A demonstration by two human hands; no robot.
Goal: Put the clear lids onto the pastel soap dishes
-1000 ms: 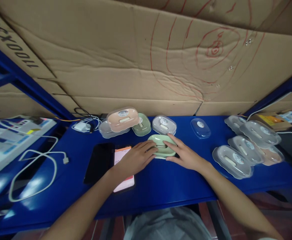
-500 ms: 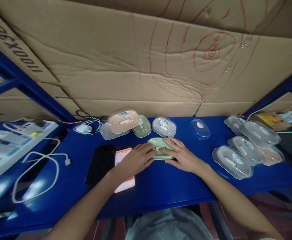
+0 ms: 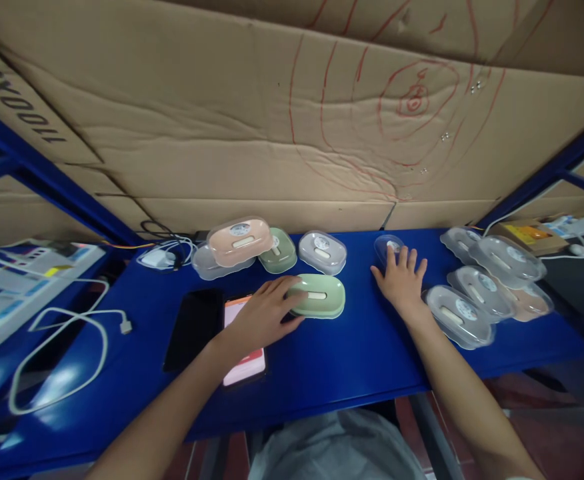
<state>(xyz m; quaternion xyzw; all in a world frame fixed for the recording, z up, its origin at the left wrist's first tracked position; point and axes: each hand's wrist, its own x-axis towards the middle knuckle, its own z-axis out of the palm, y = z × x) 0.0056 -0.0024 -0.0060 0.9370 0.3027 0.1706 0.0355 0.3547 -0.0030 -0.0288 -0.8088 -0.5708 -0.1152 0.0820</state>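
In the head view, a pale green oval plastic case with a cream bar in its top lies on the blue table. My left hand grips its left end, thumb at the near side and fingers on the top. My right hand is open, palm down with fingers spread, at a clear plastic lid bearing a round sticker. That hand covers part of the lid; whether it touches it I cannot tell.
Lidded cases stand behind: a peach one, a green one and a grey one. Several more are piled at the right. Two phones lie left of centre, beside a white cable and a power strip.
My right hand has left the green case and moved right to the clear lid, its fingers spreading. My left hand stays at the case. The view has shifted slightly.
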